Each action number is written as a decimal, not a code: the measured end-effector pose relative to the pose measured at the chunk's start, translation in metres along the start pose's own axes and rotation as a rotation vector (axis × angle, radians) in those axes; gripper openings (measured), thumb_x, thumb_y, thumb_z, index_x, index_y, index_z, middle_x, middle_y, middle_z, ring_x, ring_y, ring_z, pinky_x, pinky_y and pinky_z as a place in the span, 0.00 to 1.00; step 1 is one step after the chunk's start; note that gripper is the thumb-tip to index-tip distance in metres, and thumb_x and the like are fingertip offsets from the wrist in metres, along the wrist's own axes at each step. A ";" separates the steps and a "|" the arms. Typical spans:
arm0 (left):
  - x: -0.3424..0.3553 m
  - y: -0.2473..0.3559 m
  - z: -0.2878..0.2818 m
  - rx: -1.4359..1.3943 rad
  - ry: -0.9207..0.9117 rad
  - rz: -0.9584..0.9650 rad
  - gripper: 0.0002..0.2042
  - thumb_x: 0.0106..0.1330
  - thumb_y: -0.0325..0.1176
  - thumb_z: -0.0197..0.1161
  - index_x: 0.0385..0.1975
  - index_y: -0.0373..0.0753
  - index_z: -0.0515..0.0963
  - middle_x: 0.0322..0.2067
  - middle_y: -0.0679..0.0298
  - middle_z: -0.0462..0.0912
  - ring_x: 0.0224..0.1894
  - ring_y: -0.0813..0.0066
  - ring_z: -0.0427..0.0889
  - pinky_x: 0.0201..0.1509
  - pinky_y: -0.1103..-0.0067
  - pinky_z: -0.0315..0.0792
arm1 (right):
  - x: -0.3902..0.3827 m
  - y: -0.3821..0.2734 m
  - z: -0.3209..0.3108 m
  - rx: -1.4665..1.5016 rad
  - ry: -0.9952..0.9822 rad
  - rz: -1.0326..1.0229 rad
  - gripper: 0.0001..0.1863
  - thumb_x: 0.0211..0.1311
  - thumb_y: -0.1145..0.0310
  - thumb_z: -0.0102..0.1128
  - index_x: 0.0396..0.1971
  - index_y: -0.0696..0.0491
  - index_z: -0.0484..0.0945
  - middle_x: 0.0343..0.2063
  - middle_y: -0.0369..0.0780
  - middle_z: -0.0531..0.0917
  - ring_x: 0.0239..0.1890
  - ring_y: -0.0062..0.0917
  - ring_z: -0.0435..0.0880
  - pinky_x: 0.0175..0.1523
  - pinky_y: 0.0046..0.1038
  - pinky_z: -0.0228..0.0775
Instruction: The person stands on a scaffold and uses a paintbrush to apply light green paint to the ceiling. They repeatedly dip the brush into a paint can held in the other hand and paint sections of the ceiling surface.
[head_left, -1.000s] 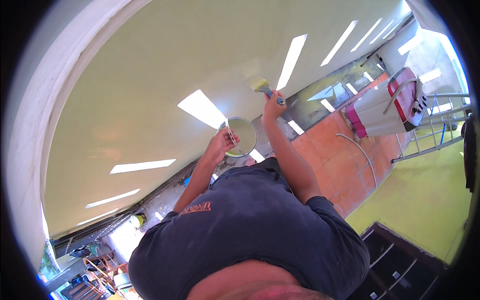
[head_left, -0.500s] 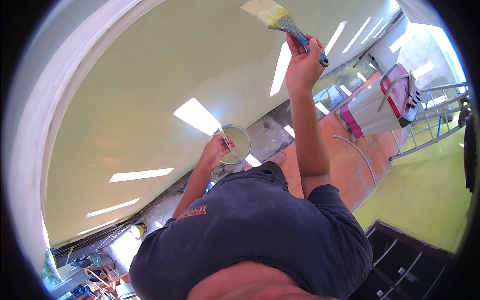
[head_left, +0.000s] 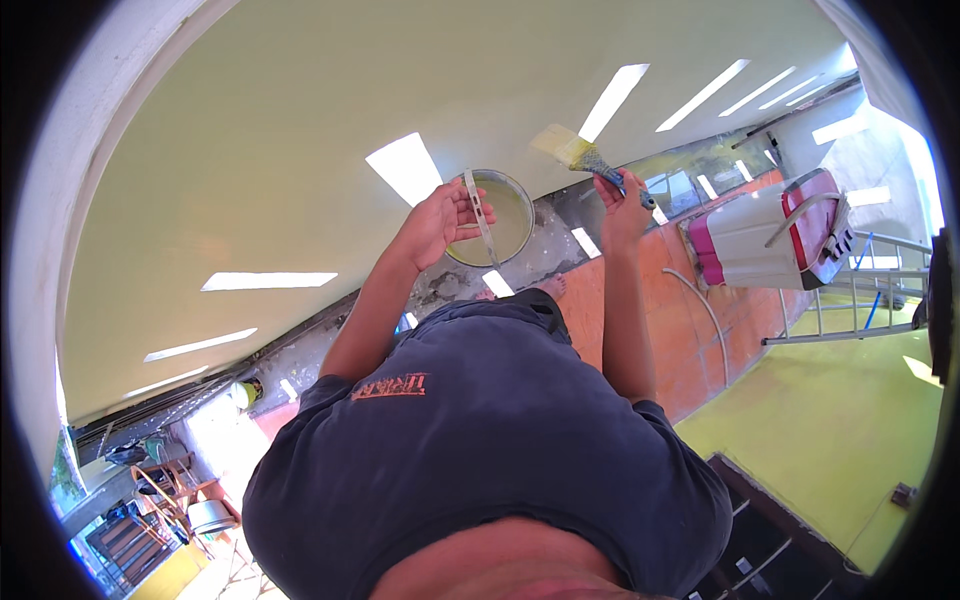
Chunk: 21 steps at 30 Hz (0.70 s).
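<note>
My right hand grips the blue-patterned handle of a wide paintbrush. Pale yellow paint coats its bristles, which point up and left near the pale yellow-green wall. In front of me, my left hand holds a round paint bucket by the flat strip across its top. The fingers reach past this strip over the bucket's mouth, with the thumb side partly hidden. Inside the bucket is pale yellowish paint. Brush and bucket are apart, the brush to the right.
A white and pink boxy appliance with a hose stands at the right on orange floor tiles. Behind it lies a metal ladder. Wooden furniture and a metal pot are at the lower left. Sunlight patches mark the wall.
My right hand has lowered the paintbrush from high on the wall toward the bucket. The left hand and bucket have shifted up and right in view. The view has tilted slightly.
</note>
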<state>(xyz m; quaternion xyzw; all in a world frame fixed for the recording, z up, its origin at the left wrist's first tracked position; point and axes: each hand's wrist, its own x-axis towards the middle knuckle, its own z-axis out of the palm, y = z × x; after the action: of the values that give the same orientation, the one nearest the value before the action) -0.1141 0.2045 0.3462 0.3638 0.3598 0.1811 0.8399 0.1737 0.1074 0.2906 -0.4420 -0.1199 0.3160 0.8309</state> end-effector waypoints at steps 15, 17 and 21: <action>-0.020 0.044 0.029 -0.037 -0.187 0.127 0.32 0.74 0.54 0.38 0.59 0.28 0.66 0.51 0.49 0.77 0.56 0.59 0.77 0.60 0.69 0.71 | -0.030 -0.003 0.111 -1.142 -0.850 0.016 0.08 0.54 0.72 0.66 0.33 0.59 0.82 0.26 0.43 0.84 0.28 0.28 0.84 0.36 0.29 0.76; -0.022 0.045 0.028 -0.078 -0.214 0.131 0.31 0.74 0.53 0.37 0.59 0.27 0.66 0.52 0.48 0.76 0.56 0.58 0.77 0.61 0.68 0.70 | -0.028 0.016 0.116 -1.182 -0.913 -0.066 0.09 0.51 0.71 0.66 0.32 0.59 0.83 0.27 0.45 0.84 0.29 0.34 0.84 0.37 0.32 0.75; -0.025 0.044 0.025 -0.096 -0.233 0.143 0.31 0.74 0.52 0.38 0.59 0.27 0.66 0.52 0.46 0.76 0.57 0.58 0.77 0.63 0.67 0.69 | -0.025 0.036 0.120 -1.231 -1.070 -0.140 0.10 0.48 0.71 0.67 0.32 0.57 0.82 0.28 0.47 0.85 0.30 0.39 0.84 0.37 0.33 0.75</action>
<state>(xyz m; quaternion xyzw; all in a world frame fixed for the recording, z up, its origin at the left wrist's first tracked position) -0.1144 0.2075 0.4022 0.3666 0.2243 0.2139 0.8773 0.0817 0.1853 0.3325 -0.6002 -0.6794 0.3091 0.2875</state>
